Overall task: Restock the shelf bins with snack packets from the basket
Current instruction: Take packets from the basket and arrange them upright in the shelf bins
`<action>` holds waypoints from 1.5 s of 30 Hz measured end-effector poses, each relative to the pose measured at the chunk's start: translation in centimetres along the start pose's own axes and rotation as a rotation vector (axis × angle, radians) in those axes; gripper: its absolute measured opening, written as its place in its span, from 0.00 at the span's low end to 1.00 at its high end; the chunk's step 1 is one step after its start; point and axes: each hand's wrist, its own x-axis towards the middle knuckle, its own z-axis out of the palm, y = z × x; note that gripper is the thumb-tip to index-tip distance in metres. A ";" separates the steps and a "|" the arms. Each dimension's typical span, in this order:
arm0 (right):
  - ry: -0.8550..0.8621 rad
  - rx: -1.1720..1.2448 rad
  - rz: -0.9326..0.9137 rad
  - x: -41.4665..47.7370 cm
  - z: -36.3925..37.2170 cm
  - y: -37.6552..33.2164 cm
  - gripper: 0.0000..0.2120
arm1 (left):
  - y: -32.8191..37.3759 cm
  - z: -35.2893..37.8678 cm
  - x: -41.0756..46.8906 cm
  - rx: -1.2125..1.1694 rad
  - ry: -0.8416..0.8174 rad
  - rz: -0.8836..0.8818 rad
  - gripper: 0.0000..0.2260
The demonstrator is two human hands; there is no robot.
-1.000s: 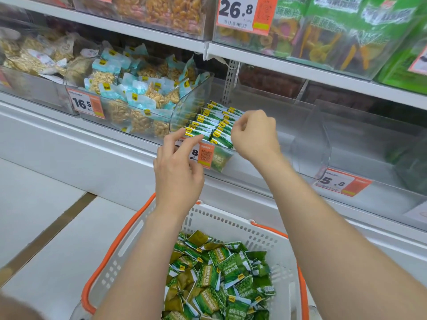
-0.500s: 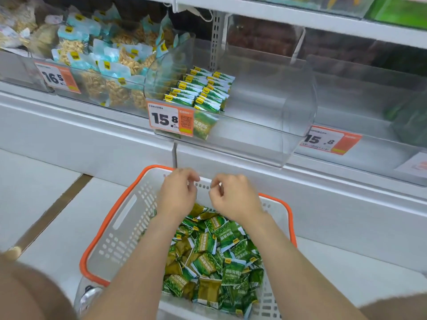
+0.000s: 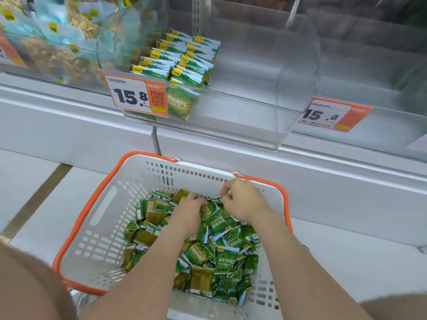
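Head view: I look down into a white slotted plastic basket with an orange rim (image 3: 104, 227), which sits on the pale floor just in front of the shelf base. A loose heap of small green snack packets (image 3: 221, 250) fills its right half. Both my hands are at the back of that heap, close together. My left hand (image 3: 188, 214) lies palm down with its fingers pushed in among the packets; I cannot tell whether it holds any. My right hand (image 3: 242, 202) has its fingers curled and pinches the crimped end of a single green packet (image 3: 216, 200). Above, the clear plastic shelf bin (image 3: 288, 88) holds two neat rows of upright green packets (image 3: 184, 58) at its left side. An orange and white price tag reading 15.8 (image 3: 138, 98) is fixed to its front.
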 end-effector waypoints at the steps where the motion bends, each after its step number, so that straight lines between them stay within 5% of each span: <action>1: -0.004 0.010 0.001 0.1 0.1 0.2 0.10 | 0.0 0.4 0.2 0.031 -0.030 0.003 0.25; 5: -0.033 0.015 -0.014 0.3 0.8 0.5 0.12 | 0.0 1.2 0.8 0.044 0.079 -0.043 0.21; 13: -0.045 0.042 -0.005 0.4 1.0 -0.6 0.14 | 0.2 -2.0 -0.6 -0.453 0.319 -0.168 0.09; 16: -0.015 0.080 -0.019 0.2 1.4 -1.6 0.11 | 0.4 -4.6 -1.3 -0.628 0.322 -0.164 0.09; 19: -0.018 0.133 -0.052 -0.4 1.6 -3.4 0.23 | 0.6 -7.6 -1.9 -0.838 0.232 -0.179 0.13; 21: -0.010 0.215 -0.040 -0.8 1.5 -4.5 0.27 | 1.0 -9.5 -2.6 -0.941 0.175 -0.195 0.13; 25: 0.042 0.387 -0.035 -1.1 0.7 -6.1 0.11 | 1.9 -13.0 -4.9 -1.037 0.131 -0.175 0.07; 29: -0.095 0.988 0.087 -1.7 -0.8 -7.2 0.22 | 1.0 -15.3 -6.1 -0.852 0.439 -0.211 0.08; 33: -0.113 1.213 0.069 -2.1 -1.9 -8.1 0.22 | 0.8 -17.6 -7.9 -1.014 0.315 -0.131 0.10; 37: -0.101 1.318 0.018 -2.8 -2.9 -9.0 0.18 | 1.1 -18.4 -8.5 -1.045 0.377 -0.065 0.10; 41: 0.056 1.147 -0.062 -3.8 -4.4 -11.2 0.13 | 1.7 -19.5 -8.6 -1.056 0.479 0.009 0.10; 45: 0.495 0.787 -0.159 -4.4 -6.9 -14.2 0.04 | 2.9 -21.3 -8.5 -1.029 0.744 0.104 0.12</action>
